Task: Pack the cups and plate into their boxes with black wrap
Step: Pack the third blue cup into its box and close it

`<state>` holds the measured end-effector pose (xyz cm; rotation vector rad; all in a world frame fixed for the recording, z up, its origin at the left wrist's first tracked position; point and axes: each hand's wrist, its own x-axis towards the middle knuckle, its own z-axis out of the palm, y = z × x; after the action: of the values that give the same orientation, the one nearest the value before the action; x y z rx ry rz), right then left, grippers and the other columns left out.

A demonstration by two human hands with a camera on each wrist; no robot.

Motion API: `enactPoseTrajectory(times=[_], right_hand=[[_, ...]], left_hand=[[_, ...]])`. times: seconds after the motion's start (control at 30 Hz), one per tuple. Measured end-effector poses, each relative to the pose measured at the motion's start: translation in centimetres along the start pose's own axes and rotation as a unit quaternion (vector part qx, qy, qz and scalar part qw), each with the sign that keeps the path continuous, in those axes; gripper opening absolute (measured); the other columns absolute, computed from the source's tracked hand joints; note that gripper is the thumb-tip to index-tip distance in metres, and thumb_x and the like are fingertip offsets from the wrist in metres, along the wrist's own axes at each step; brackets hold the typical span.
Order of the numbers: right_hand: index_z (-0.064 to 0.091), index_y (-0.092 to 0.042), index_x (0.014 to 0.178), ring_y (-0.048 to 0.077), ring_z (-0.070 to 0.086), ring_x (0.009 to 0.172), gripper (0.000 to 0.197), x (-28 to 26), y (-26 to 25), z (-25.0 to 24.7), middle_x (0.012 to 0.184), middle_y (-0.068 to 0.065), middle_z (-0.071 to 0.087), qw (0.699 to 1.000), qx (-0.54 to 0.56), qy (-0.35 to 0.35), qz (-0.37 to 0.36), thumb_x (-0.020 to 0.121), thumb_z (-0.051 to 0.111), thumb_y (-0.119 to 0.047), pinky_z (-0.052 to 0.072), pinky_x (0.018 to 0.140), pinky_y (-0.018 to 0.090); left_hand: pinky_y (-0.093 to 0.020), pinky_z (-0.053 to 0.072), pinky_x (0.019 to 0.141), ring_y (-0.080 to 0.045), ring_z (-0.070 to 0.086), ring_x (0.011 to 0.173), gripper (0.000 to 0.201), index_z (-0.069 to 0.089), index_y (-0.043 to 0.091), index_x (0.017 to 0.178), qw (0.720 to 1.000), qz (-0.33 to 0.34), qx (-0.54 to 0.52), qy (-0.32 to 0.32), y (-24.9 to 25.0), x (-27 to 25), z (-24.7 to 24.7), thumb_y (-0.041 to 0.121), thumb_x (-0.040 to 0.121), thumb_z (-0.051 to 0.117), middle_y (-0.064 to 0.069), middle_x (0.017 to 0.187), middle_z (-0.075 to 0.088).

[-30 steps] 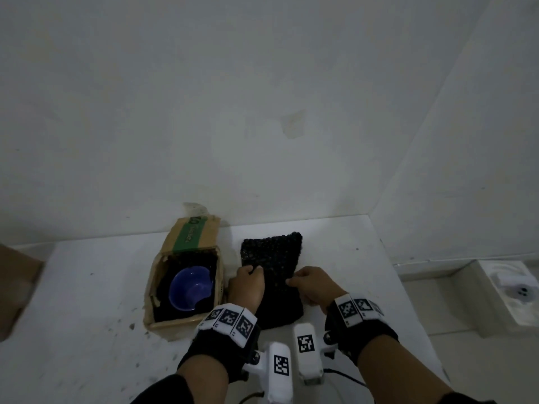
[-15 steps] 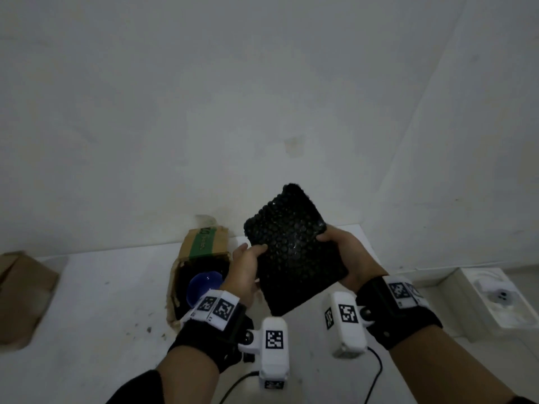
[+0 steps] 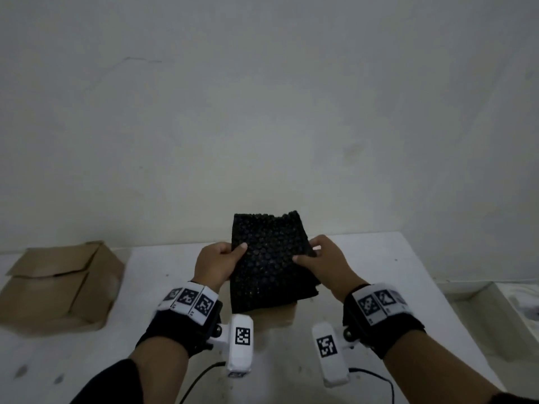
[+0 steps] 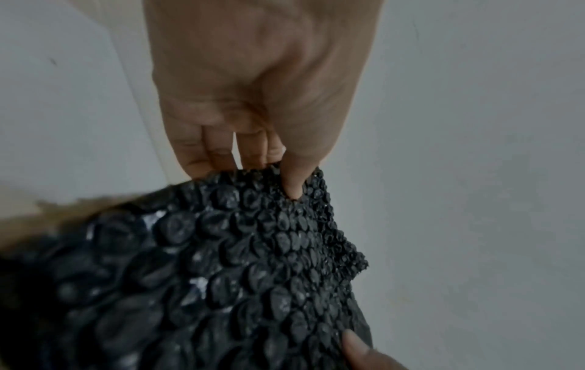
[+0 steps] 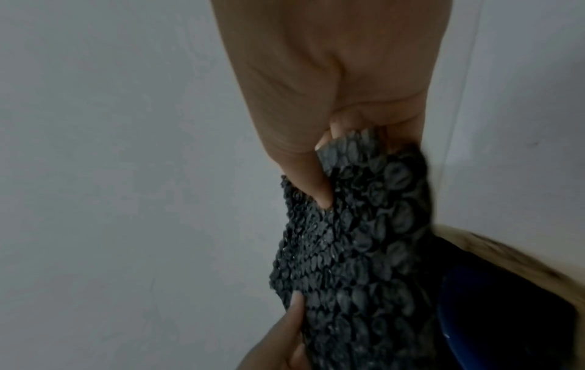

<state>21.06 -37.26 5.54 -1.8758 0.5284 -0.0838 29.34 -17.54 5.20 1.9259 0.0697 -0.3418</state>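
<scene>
1. Looked like a bare, makeshift packing corner rather than a furnished home or office.
2. Enclosed by plain white walls (image 3: 262, 97), stained and scuffed, meeting in a corner on the right.
3. Furnished with a white desk (image 3: 87, 360), speckled with dark marks.
4. Stocked with a closed cardboard box (image 3: 58, 287) and black bubble wrap (image 3: 268, 263).

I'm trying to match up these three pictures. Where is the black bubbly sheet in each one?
Head: black wrap at centre, held between both hands.
Left wrist: lower left, under the left hand.
Right wrist: lower centre-right, under the right hand.
Shared landmark: the cardboard box beneath it.
</scene>
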Motion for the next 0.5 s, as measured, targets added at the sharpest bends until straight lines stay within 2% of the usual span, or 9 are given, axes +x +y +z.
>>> enactPoseTrajectory(times=[0.03,0.1,0.13,0.2,0.27,0.33,0.37,0.43,0.5], right_hand=[[0.046,-0.015,0.086,0.022,0.06,0.081,0.026,0.0,0.3,0.7,0.091,0.009,0.06,0.999,-0.043,0.003,0.008,0.082,0.07,-0.021,0.048,0.06,0.027],[0.045,-0.015,0.092,0.02,0.058,0.08,0.026,0.0,0.8,1.6,0.09,0.005,0.058,0.988,-0.155,0.001,0.02,0.084,0.066,-0.026,0.048,0.066,0.032],[0.043,-0.014,0.1,0.021,0.057,0.081,0.031,-0.1,1.1,1.9,0.093,0.006,0.058,0.978,-0.209,0.004,0.018,0.084,0.065,-0.029,0.049,0.068,0.034],[0.038,-0.014,0.119,0.024,0.055,0.098,0.051,-0.2,1.5,2.4,0.11,0.008,0.053,0.959,-0.28,0.041,-0.03,0.081,0.065,-0.034,0.048,0.077,0.036],[0.034,-0.019,0.134,0.022,0.044,0.118,0.071,-0.4,1.3,2.8,0.127,0.005,0.045,0.936,-0.31,0.062,-0.157,0.076,0.067,-0.04,0.045,0.091,0.038],[0.033,-0.026,0.14,0.021,0.032,0.132,0.079,-0.2,0.6,3.4,0.14,0.002,0.037,0.891,-0.356,-0.005,-0.283,0.073,0.068,-0.048,0.036,0.106,0.041],[0.03,-0.03,0.143,0.021,0.023,0.138,0.079,-0.1,0.4,3.9,0.147,0.0,0.031,0.867,-0.385,-0.055,-0.31,0.076,0.066,-0.051,0.027,0.112,0.042],[0.022,-0.037,0.146,0.019,0.003,0.145,0.071,0.3,0.5,5.1,0.157,-0.005,0.015,0.835,-0.44,-0.145,-0.299,0.085,0.056,-0.053,0.009,0.116,0.044],[0.012,-0.038,0.148,0.018,-0.006,0.146,0.064,1.0,1.6,6.2,0.159,-0.008,0.004,0.805,-0.491,-0.198,-0.267,0.092,0.037,-0.058,0.003,0.118,0.047]], left_hand=[[-0.042,0.057,0.073,-0.029,0.065,0.073,0.042,0.066,0.001,0.068,1.0,0.006,0.025,0.003,-0.8,0.3,-0.1,0.041,0.078,0.07,-0.014,0.07,0.067],[-0.03,0.048,0.063,-0.029,0.062,0.066,0.045,0.059,0.007,0.052,0.996,0.022,0.09,0.003,-2.1,0.6,-0.1,0.042,0.078,0.069,-0.011,0.058,0.06],[-0.027,0.043,0.062,-0.028,0.063,0.068,0.043,0.06,0.009,0.052,0.993,0.034,0.11,0.004,-2.6,0.5,-0.2,0.042,0.078,0.069,-0.01,0.059,0.062],[-0.024,0.041,0.063,-0.027,0.066,0.076,0.041,0.067,0.003,0.059,0.988,0.066,0.136,0.016,-3.4,0.4,-0.2,0.04,0.077,0.071,-0.01,0.069,0.069],[-0.025,0.045,0.071,-0.027,0.065,0.089,0.041,0.071,0.002,0.065,0.98,0.101,0.171,0.029,-4.2,0.8,-0.2,0.042,0.074,0.073,-0.009,0.086,0.071],[-0.031,0.048,0.089,-0.023,0.059,0.107,0.038,0.076,0.011,0.078,0.973,0.099,0.204,0.034,-4.6,1.2,-0.2,0.048,0.07,0.074,-0.01,0.111,0.065],[-0.032,0.047,0.092,-0.021,0.057,0.111,0.037,0.076,0.014,0.079,0.972,0.099,0.21,0.036,-4.8,1.4,-0.2,0.05,0.069,0.075,-0.01,0.116,0.062],[-0.03,0.046,0.092,-0.02,0.055,0.113,0.032,0.075,0.017,0.079,0.973,0.103,0.203,0.038,-4.9,1.4,-0.2,0.048,0.068,0.075,-0.007,0.118,0.06],[-0.029,0.044,0.093,-0.021,0.053,0.114,0.029,0.074,0.018,0.087,0.975,0.108,0.192,0.041,-5.0,1.5,-0.2,0.043,0.071,0.075,-0.007,0.119,0.058]])
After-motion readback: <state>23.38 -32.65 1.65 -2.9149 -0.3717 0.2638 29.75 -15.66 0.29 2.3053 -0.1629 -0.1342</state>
